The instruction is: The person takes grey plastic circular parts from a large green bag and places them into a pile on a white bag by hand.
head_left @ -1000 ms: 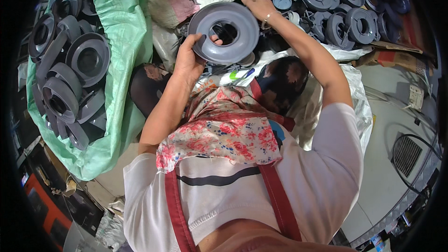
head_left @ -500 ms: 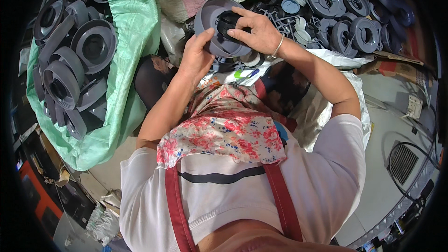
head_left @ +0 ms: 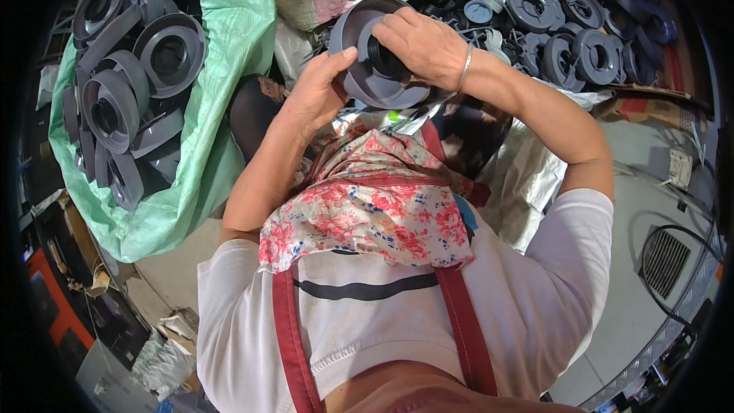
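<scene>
Above my lap I hold a round grey plastic part (head_left: 352, 28), shaped like a shallow bowl with a broad rim. My left hand (head_left: 316, 90) grips its left edge, thumb on the inner side. A ribbed black plastic ring (head_left: 384, 60) sits at the middle of the grey part. My right hand (head_left: 430, 47) is closed over that black ring, its fingers curled round the upper and right side. The right fingertips are partly hidden.
On the left stands a green woven sack (head_left: 235, 53) full of grey round parts (head_left: 170, 53). More grey rings (head_left: 596, 53) and small black and white pieces lie heaped at the far right. A floor grate (head_left: 664, 261) and a black cable (head_left: 650, 291) are at the right.
My right hand has turned and closed further over the black ring. The grey part has shifted slightly right and stays in my left hand.
</scene>
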